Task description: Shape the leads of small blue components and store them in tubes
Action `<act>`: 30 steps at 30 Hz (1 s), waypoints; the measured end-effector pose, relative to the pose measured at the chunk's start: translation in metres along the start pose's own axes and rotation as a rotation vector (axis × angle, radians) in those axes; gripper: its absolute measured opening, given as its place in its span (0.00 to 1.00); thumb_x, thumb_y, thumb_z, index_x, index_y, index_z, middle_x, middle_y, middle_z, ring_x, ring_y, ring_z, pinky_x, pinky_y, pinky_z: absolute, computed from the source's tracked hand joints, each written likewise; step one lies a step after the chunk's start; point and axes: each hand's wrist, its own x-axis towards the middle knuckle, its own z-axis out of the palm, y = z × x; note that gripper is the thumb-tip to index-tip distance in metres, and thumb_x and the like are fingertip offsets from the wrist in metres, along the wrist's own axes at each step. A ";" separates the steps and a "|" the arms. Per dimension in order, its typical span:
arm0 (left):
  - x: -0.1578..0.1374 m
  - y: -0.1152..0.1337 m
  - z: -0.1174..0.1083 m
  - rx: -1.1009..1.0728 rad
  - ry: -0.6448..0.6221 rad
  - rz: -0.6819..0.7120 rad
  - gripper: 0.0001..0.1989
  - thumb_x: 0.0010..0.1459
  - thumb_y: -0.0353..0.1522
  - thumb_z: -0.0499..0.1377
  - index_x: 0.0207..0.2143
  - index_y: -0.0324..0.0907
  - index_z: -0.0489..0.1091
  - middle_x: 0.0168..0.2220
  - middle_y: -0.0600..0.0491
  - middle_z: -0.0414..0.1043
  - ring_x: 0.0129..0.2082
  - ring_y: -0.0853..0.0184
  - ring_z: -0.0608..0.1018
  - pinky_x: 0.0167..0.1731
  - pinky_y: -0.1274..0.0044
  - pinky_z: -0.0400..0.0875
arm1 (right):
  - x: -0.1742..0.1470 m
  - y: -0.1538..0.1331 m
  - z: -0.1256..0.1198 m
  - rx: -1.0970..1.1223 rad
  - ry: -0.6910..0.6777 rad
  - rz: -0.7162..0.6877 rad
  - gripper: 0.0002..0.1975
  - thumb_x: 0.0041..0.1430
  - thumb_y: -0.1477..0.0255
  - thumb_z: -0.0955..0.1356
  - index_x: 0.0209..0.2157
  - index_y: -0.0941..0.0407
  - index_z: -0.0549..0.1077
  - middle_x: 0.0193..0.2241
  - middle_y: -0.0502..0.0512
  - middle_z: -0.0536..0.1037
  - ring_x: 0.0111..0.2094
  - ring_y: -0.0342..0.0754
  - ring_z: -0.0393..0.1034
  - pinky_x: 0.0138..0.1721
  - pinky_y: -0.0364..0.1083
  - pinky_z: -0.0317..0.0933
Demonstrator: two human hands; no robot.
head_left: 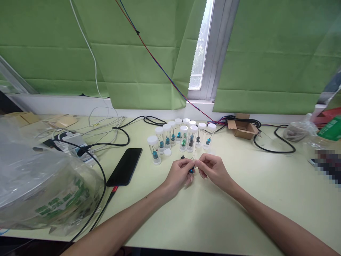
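My left hand (pixel 179 175) is closed, pinching a small shiny blue piece (pixel 191 170) that its fingers partly cover. Fingertips of my right hand (pixel 213 168) are pinched together right beside it, on a thin wire-like strand (pixel 194 155) that rises from between both hands. Just beyond my left fingers is a small dark piece (pixel 182 157). Several clear tubes with white caps stand upright behind the hands; the nearest tube (pixel 155 151) holds a teal bead-like piece, and another tube (pixel 183 139) a green one. A loose white cap (pixel 167 152) lies in front of them.
A black phone (pixel 125 167) with a cable plugged in lies to the left. Beyond it are a large clear plastic bag (pixel 50 185) and tangled cables. An open cardboard box (pixel 242 128), black cable loops (pixel 274 145) and a green-labelled item (pixel 330 129) are at right.
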 end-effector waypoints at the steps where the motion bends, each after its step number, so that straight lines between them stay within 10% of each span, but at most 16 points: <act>1: 0.000 0.000 0.000 0.000 -0.001 -0.003 0.16 0.54 0.43 0.63 0.27 0.37 0.70 0.22 0.56 0.65 0.13 0.77 0.66 0.11 0.83 0.52 | 0.000 0.000 0.000 0.001 -0.004 0.002 0.18 0.58 0.60 0.71 0.23 0.56 0.67 0.15 0.45 0.67 0.16 0.39 0.60 0.19 0.41 0.55; 30: 0.000 0.001 -0.002 -0.019 0.024 0.045 0.16 0.55 0.42 0.63 0.26 0.38 0.68 0.21 0.58 0.62 0.12 0.77 0.65 0.12 0.82 0.54 | -0.001 -0.002 0.000 -0.006 -0.037 -0.019 0.14 0.60 0.65 0.70 0.25 0.58 0.70 0.16 0.46 0.67 0.17 0.39 0.60 0.19 0.40 0.56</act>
